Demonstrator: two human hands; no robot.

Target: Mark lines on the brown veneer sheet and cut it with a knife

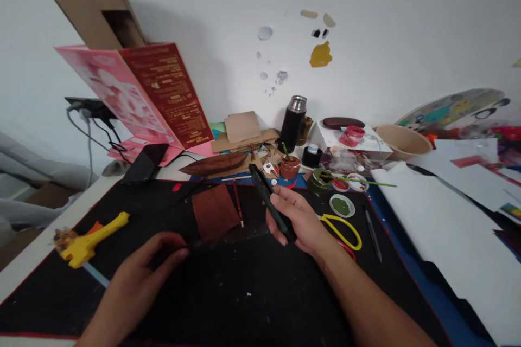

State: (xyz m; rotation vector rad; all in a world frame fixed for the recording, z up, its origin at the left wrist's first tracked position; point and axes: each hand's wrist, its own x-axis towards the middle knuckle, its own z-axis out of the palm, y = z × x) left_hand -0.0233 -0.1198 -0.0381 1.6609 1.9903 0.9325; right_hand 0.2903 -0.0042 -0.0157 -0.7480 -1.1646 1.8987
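Note:
My right hand (299, 217) is wrapped round a dark green utility knife (268, 198), held tilted above the black mat (228, 298). My left hand (150, 265) is low over the mat, thumb and fingers pinched at the end of a faint clear strip (244, 235) that looks like a ruler. Just beyond that strip lies a brown-painted square of cardboard (215, 211), with a thin paintbrush (238, 205) along its right side. Yellow-handled scissors (342, 230) rest beside my right wrist, their blades hidden behind the hand.
A yellow giraffe-like figure (91, 241) lies at left. Paint jars (319, 181), a lid of green paint (342, 205), cardboard scraps (244, 127) and a black flask (292, 124) line the back. A phone (145, 164) and pink box (138, 97) stand back left; a pen (372, 233) is at right.

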